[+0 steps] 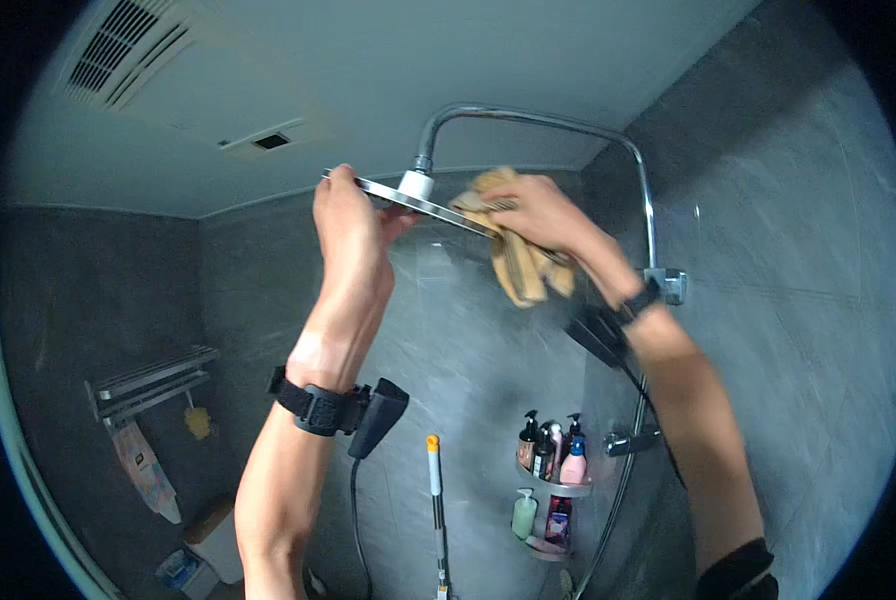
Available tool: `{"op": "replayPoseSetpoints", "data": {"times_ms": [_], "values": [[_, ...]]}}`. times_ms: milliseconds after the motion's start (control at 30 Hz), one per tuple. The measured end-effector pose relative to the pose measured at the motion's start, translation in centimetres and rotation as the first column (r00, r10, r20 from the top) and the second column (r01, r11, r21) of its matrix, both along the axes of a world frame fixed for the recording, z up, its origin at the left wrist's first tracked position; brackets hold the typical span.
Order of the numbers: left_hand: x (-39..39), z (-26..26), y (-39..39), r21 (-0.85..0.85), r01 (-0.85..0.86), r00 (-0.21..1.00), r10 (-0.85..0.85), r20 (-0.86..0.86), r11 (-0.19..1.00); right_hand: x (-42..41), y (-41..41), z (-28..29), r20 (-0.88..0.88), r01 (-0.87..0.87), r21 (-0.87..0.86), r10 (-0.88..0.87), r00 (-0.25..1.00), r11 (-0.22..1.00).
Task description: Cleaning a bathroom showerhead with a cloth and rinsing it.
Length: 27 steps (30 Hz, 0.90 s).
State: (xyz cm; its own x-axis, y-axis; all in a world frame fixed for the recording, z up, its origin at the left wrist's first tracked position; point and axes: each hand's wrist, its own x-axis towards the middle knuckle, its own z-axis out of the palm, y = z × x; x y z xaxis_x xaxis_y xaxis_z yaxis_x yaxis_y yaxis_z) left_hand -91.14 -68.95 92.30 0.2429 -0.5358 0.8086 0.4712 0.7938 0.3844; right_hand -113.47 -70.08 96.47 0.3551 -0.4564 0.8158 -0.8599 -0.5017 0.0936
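Observation:
Overhead hangs a flat chrome rain shower head, seen nearly edge-on and tilted, its right side lower. A white connector joins it to a curved chrome shower arm. My left hand grips the left edge of the shower head, thumb on top and fingers underneath. In my right hand is a yellow cloth with dark stripes, pressed around the head's right edge and hanging down below it. The right hand and cloth look slightly blurred. The shower head's underside is mostly hidden.
Pump bottles crowd a two-tier corner shelf. A shower valve and hose run down the right. A pole leans at the wall. At left are a towel rack and ceiling vent. Cabled devices are strapped to both wrists.

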Motion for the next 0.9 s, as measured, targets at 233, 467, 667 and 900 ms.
{"op": "replayPoseSetpoints", "data": {"times_ms": [233,467,667,900], "values": [[-1.1,0.2,2.8,0.034,0.029,0.999,-0.03,0.035,0.999,-0.4,-7.9,3.3,0.217,-0.426,0.15,0.39,0.895,0.892],[-0.7,0.2,1.8,-0.027,0.049,0.998,-0.048,0.051,0.998,-1.4,-2.3,0.7,0.118,-0.538,-0.034,0.538,0.834,0.842],[-0.5,-0.1,2.3,0.014,0.02,1.0,-0.02,0.004,1.0,-0.1,6.9,-3.3,-0.054,-0.397,-0.25,0.397,0.916,0.883],[-0.7,-0.1,2.9,0.045,0.116,0.993,-0.115,-0.016,0.992,6.0,6.6,1.9,-0.096,-0.406,-0.189,0.395,0.914,0.894]]}}
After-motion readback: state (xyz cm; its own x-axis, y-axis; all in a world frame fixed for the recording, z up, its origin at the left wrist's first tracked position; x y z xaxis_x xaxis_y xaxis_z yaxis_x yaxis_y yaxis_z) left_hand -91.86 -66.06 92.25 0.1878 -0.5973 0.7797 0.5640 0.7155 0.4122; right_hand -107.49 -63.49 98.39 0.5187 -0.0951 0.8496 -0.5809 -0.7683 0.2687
